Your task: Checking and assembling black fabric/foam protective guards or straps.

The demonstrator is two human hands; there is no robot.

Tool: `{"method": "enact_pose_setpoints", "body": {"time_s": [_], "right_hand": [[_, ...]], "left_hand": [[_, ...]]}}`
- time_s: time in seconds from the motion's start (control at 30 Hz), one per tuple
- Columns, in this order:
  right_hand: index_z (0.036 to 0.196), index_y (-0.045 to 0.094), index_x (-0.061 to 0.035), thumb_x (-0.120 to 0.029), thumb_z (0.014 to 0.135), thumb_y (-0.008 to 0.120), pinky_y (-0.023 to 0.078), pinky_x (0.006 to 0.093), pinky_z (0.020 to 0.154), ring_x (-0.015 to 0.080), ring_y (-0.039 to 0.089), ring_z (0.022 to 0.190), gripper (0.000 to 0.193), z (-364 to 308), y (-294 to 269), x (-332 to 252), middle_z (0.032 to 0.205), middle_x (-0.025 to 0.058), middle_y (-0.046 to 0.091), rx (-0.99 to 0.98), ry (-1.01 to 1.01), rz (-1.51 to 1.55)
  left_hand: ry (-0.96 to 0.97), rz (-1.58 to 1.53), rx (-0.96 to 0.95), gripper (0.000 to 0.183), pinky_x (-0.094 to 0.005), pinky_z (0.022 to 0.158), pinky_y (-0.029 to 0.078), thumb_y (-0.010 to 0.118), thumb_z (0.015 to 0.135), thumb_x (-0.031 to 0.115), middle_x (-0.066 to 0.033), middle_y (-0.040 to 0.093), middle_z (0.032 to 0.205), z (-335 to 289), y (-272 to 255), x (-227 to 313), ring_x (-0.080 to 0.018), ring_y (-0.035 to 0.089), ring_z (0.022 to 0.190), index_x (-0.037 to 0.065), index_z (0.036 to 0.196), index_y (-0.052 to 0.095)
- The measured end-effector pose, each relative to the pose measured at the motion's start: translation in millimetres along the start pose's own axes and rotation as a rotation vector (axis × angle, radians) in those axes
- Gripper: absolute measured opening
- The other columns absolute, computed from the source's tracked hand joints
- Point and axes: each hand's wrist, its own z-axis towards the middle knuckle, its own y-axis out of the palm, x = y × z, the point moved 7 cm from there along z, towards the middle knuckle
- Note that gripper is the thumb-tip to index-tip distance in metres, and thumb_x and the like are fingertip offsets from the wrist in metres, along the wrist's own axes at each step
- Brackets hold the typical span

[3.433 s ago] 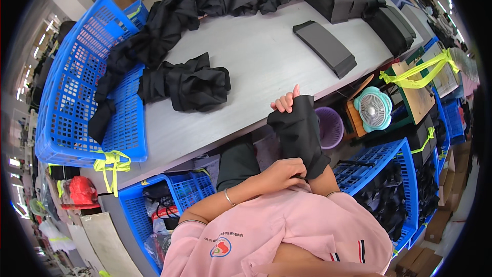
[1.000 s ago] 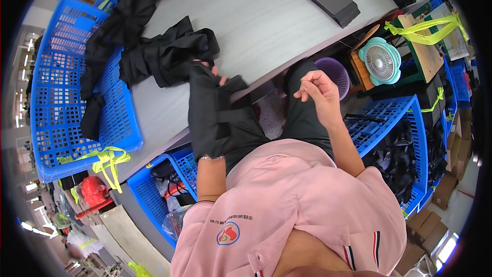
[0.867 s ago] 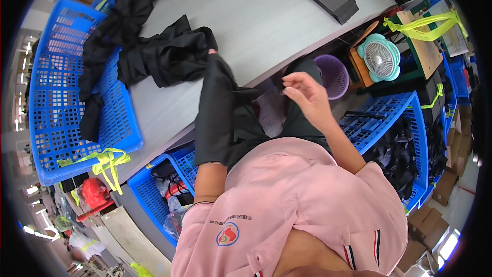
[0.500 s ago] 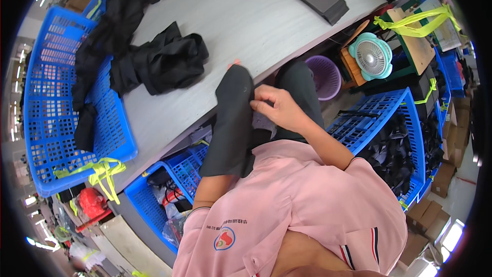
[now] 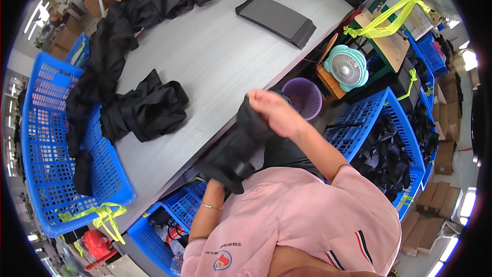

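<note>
A tube of black fabric [image 5: 225, 151] is drawn over my left hand and wrist, just off the table's near edge. My left forearm [image 5: 203, 219] goes into its lower end, and the fingers are hidden inside. At the upper end, my right hand [image 5: 271, 110] is closed on the cloth, pinching its edge between thumb and fingers. The tube looks creased and bunched, with its lower rim flaring near my shirt. On the table to the left lies a crumpled heap of black fabric [image 5: 148, 105].
A blue basket [image 5: 125, 187] stands left, black cloth trailing over it. Across the grey table [image 5: 205, 46] lies a stack of flat dark pieces [image 5: 277, 18]. To the right are a purple bin [image 5: 319, 103], a turquoise fan [image 5: 348, 66] and a blue crate [image 5: 417, 149] of black pieces.
My right hand has moved from the tube's side to its upper end and taken hold of the edge. The smooth tube has become creased. My left fingertips have gone out of sight.
</note>
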Motion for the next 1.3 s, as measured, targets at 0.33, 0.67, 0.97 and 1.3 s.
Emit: {"method": "enact_pose_setpoints", "body": {"time_s": [0.33,0.67,0.97,1.3], "right_hand": [[0.115,0.062,0.0015,-0.009,0.091,0.066,0.047,0.0292,0.093,0.0175,0.064,0.1,0.026,-34,-5,-60,0.112,0.0095,0.065,0.386,-0.551,-0.94],[0.097,0.064,0.0029,-0.006,0.083,0.071,0.037,0.0392,0.104,0.0329,0.05,0.123,0.018,-24,20,-39,0.132,0.0162,0.056,-0.231,-0.474,-0.955],[0.094,0.063,-0.003,-0.011,0.093,0.065,0.034,0.0344,0.106,0.0207,0.045,0.129,0.008,24,1,-92,0.138,0.011,0.051,-0.153,-0.354,-0.785],[0.106,0.067,0.0017,-0.013,0.095,0.063,0.052,0.0279,0.082,0.0115,0.065,0.087,0.019,35,-88,-69,0.094,0.0086,0.069,0.69,-0.558,-0.818]], "left_hand": [[0.018,0.442,-0.116,0.045,-0.0343,0.1,0.045,0.057,0.095,0.024,-0.0139,0.055,0.132,-7,-2,-3,-0.0262,0.053,0.123,0.003,0.134,0.051],[0.111,0.273,-0.405,0.044,-0.0361,0.097,0.047,0.059,0.091,0.019,-0.0151,0.058,0.13,38,20,27,-0.0288,0.056,0.119,0.002,0.131,0.054],[-0.708,-0.7,0.129,0.044,-0.0357,0.1,0.047,0.055,0.098,0.019,-0.012,0.054,0.137,7,-23,-101,-0.0246,0.055,0.123,0.002,0.137,0.048],[-0.697,-0.444,0.366,0.024,-0.0273,0.088,0.052,0.064,0.095,0.009,-0.0092,0.069,0.107,-8,-44,-85,-0.0156,0.066,0.096,-0.004,0.115,0.066]]}}
